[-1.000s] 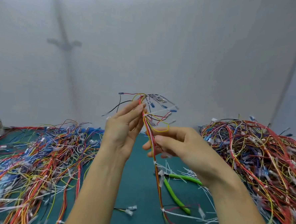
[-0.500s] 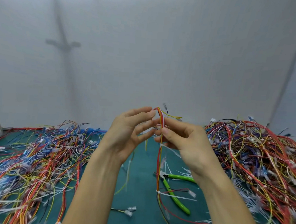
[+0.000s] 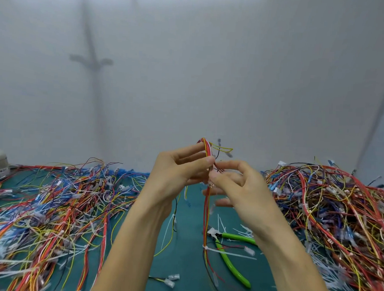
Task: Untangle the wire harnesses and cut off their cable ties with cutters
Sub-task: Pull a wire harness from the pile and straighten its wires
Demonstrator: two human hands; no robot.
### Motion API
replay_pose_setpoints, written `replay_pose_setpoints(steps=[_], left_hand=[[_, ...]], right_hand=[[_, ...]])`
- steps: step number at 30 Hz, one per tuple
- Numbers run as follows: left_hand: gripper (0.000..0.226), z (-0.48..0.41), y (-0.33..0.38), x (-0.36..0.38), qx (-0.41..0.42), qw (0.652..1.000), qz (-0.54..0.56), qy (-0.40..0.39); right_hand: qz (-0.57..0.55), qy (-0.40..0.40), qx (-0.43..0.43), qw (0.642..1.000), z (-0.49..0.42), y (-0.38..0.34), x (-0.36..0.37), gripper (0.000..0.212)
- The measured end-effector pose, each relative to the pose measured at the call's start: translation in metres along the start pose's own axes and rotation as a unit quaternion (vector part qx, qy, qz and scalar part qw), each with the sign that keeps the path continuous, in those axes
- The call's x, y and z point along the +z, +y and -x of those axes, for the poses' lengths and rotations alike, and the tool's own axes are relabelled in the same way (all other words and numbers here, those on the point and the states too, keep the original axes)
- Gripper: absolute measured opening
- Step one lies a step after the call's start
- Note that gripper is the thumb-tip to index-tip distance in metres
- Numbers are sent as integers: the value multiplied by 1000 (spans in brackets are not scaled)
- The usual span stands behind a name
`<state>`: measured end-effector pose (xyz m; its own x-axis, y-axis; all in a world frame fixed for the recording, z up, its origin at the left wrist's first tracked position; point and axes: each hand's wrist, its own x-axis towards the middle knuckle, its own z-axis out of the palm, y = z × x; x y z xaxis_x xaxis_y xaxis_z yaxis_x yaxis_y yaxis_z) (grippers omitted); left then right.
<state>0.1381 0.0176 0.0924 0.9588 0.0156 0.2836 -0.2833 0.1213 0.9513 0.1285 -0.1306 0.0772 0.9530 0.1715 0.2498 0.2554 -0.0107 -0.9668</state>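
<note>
Right hand point(image 3: 240, 188) lower fingers now spread, thumb and forefinger pinching wire harness point(image 3: 206, 213) | left hand point(image 3: 180, 174) pinches it too | harness hangs just beside green-handled cutters point(image 3: 231, 262) on tabletop point(image 3: 185, 268)

Single view, worn on the person's head. It faces forward and slightly down across the dark green table top point(image 3: 186, 264) toward the plain pale grey wall point(image 3: 236, 69), which fills the upper half of the frame. The table's far edge lies just below mid-height. Both forearms enter from the bottom edge. The left hand point(image 3: 175, 173) and right hand point(image 3: 244, 189), pinching a red, yellow and white wire bundle point(image 3: 205, 213), sit near the lens at centre. Wide-angle bowing shows at the right edge.
</note>
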Motion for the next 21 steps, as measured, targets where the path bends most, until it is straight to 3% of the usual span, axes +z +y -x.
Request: replay_pose_setpoints(steps=[4, 8, 12, 17, 21], left_hand=[[48, 0, 0, 1, 4, 1000, 4, -21], [71, -1, -6, 0, -3, 998, -54, -17], [74, -1, -5, 1, 7, 998, -64, -21], [76, -1, -4, 4, 28, 997, 26, 64], [75, 0, -3, 6, 28, 994, 52, 94]], right_hand=[[43, -82, 50, 994, 2, -2, -1, 41], [73, -104, 60, 990, 3, -1, -1, 40], [72, -91, 65, 991, 3, 1, -5, 39], [85, -125, 76, 986, 3, -2, -11, 20], [83, -111, 45, 989, 5, -2, -13, 16]])
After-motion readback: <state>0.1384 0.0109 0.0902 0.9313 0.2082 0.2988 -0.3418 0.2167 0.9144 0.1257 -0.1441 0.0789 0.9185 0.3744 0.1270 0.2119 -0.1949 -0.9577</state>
